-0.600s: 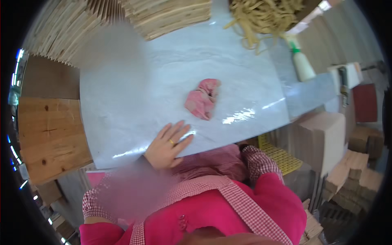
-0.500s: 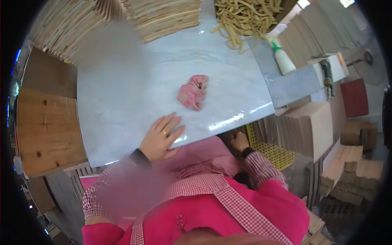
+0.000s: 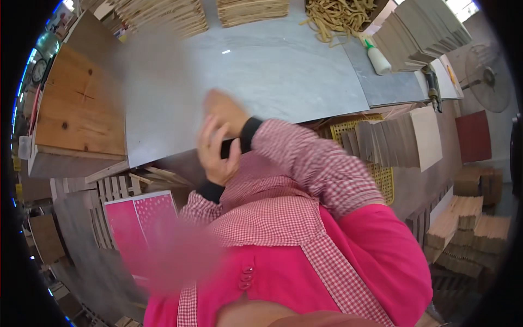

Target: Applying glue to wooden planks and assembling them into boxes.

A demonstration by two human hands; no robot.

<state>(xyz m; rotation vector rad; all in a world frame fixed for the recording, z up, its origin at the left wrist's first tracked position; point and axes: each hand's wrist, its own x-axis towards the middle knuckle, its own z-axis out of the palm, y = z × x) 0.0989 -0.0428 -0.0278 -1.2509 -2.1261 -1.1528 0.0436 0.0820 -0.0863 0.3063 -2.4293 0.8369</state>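
My left hand [image 3: 217,155] is raised at the near edge of the pale worktable [image 3: 289,82], with thumb and fingers apart. A dark patch shows between its thumb and fingers; I cannot tell whether it is an object or shadow. My right hand [image 3: 226,114] reaches across in front of me, just beyond the left fingertips, over the table's edge. Motion smears its fingers, so whatever it may hold is hidden. Both wrists wear black cuffs on checked red-and-white sleeves. The pink cloth seen earlier is nowhere in view.
Stacked wooden slats [image 3: 253,12] and a heap of tan strips [image 3: 340,16] line the far side. A white bottle [image 3: 378,60] with a green tip stands right, near an air tool [image 3: 433,90]. A wooden box [image 3: 81,103] is left; a yellow basket [image 3: 387,182] sits below right.
The pink cloth has gone from the tabletop. My right hand has swung from beside my lap across to the left. My left hand has drawn back off the table, and the view has shifted.
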